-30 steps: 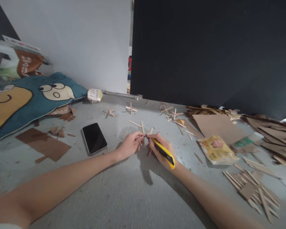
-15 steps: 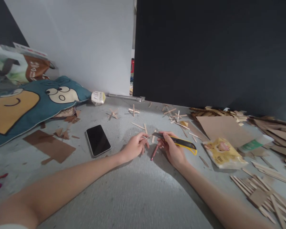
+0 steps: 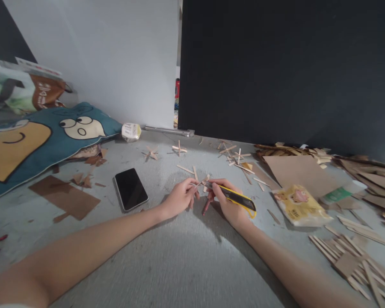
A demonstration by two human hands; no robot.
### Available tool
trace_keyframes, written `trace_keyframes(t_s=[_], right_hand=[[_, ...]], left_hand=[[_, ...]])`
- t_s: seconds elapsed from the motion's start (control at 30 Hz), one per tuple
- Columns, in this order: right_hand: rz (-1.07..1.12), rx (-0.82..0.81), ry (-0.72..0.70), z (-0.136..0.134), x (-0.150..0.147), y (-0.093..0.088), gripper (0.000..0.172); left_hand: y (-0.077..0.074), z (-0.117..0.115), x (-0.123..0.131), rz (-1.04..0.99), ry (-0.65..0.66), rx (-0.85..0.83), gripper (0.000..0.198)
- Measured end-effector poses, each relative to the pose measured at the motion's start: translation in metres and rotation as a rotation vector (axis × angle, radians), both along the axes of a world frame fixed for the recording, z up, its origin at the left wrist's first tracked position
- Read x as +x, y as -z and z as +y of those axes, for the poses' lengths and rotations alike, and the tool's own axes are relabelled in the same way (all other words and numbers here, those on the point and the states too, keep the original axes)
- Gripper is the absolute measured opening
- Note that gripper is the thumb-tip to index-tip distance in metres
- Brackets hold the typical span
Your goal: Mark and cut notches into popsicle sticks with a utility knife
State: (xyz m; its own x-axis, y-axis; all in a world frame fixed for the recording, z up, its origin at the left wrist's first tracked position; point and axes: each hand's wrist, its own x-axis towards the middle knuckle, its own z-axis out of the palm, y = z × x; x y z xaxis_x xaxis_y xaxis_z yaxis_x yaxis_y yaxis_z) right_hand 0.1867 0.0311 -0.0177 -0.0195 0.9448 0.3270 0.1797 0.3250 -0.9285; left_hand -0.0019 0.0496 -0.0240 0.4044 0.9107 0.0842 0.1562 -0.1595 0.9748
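My right hand [image 3: 226,203] is closed around a yellow and black utility knife [image 3: 239,198], its blade end pointing left toward my other hand. Between the fingertips of my left hand [image 3: 181,196] is a thin wooden stick [image 3: 197,185], pinched just at the blade's tip. Exactly where blade and wood touch is too small to tell. Below the right fingers a dark red pen-like object [image 3: 206,207] shows; whether those fingers hold it I cannot tell. Behind the hands lie loose wooden sticks [image 3: 185,169] and a small crossed-stick piece [image 3: 179,148].
A phone [image 3: 131,189] lies left of my hands, near cut cardboard [image 3: 66,196] and a blue cushion [image 3: 51,141]. To the right are a yellow packet [image 3: 300,206], a glue tube [image 3: 342,192], cardboard sheets [image 3: 295,171] and a stick pile [image 3: 368,265]. Upright panels [image 3: 285,72] stand behind.
My right hand has shifted slightly left and the knife has tilted, its handle end lower and nearer. The blade now meets the stick end. My left hand stays nearly in place.
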Motion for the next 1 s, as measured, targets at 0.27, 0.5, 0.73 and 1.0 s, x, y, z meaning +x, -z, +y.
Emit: trace_keyframes(t_s=[0.27, 0.5, 0.73, 1.0], right_hand=[[-0.160, 0.118, 0.027, -0.007, -0.003, 0.009, 0.031], [-0.218, 0.182, -0.102, -0.012, -0.006, 0.010, 0.028], [0.071, -0.072, -0.091, 0.001, -0.002, 0.013, 0.034], [0.260, -0.042, -0.076, 0.005, 0.006, 0.014, 0.030]], left_hand=[[0.001, 0.001, 0.001, 0.017, -0.009, -0.004, 0.028], [0.002, 0.000, 0.000, 0.066, -0.025, 0.035, 0.031], [-0.001, 0.000, -0.001, 0.049, -0.039, 0.005, 0.029], [-0.002, 0.000, 0.000, -0.046, -0.013, -0.048, 0.028]])
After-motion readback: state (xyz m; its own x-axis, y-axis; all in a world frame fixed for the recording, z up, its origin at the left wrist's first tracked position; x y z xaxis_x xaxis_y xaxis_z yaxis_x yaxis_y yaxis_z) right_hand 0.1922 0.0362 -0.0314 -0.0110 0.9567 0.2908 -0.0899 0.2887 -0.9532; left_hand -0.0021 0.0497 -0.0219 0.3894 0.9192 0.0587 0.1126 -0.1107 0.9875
